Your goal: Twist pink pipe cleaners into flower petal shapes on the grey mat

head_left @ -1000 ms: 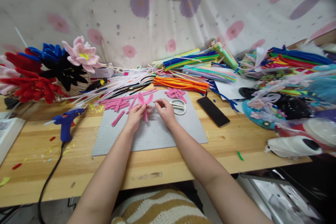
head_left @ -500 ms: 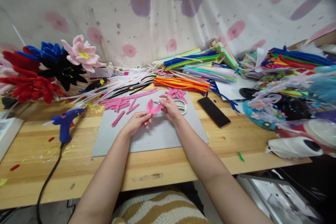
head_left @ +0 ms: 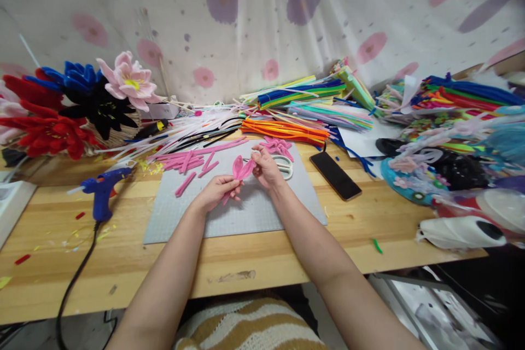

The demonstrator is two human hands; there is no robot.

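Shifted one two-petalled pink piece (head_left: 238, 168) right and nearer since a second ago, pinching its base in the left hand (head_left: 218, 191) and right petal in the right hand (head_left: 267, 169), over one gray mat (head_left: 262, 210), left of one phone (head_left: 335, 176).

The left hand (head_left: 219, 191) partly covers the fuzzy pink petals (head_left: 238, 166), and the right hand (head_left: 266, 168) partly hides off-white loop-handled scissors (head_left: 291, 168).
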